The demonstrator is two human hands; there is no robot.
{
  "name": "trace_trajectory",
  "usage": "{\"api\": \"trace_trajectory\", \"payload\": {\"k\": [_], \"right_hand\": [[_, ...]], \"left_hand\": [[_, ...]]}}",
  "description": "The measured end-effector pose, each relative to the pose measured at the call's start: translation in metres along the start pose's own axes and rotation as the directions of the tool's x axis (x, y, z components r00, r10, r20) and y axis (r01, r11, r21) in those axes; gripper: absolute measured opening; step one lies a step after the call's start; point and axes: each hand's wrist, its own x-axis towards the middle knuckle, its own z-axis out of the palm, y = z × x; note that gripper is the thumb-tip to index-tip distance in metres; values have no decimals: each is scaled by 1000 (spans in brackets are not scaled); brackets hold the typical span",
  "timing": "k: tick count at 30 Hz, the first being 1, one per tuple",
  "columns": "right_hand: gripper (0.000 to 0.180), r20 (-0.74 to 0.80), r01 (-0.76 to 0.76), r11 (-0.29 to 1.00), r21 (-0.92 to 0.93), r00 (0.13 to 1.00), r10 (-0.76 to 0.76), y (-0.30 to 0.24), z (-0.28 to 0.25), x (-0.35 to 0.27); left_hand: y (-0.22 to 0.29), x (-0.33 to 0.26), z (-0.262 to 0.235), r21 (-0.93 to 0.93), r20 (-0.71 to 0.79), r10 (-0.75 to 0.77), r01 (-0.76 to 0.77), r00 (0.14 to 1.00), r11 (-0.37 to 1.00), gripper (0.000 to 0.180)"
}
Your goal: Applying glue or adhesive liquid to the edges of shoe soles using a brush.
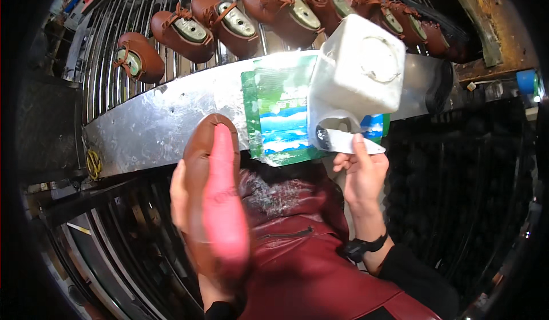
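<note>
My left hand is wrapped round the side of a brown leather shoe, held upright with its underside facing me. A bright pink layer covers the middle of that underside, and the lower end is blurred. Between the thumb and fingers of my right hand is a flat white handle. Its dark left end lies at the rounded opening of a white plastic jug; whether a brush head is on it I cannot tell. The jug rests on a green and blue printed sheet.
Several brown lace-up shoes with pale lasts inside stand on a rack of metal rollers at the back. A metal ledge runs in front of it. A yellow coil hangs at the left. My dark red apron covers my lap.
</note>
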Motion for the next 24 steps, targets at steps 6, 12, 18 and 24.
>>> {"api": "trace_trajectory", "payload": {"k": [6,12,18,24], "right_hand": [[20,387,-348,937,24,868,312,1,50,-22],[15,620,-176,957,-232,731,284,26,89,-25],[16,571,68,969,-238,817,83,48,138,22],[16,528,50,986,-157,848,41,55,141,27]], "left_hand": [[-140,-38,51,274,-52,593,-559,804,782,37],[-137,-37,47,254,-90,577,-542,812,801,34],[-137,-38,46,234,-85,586,-556,806,798,35],[-136,-37,44,217,-106,567,-537,817,815,39]]}}
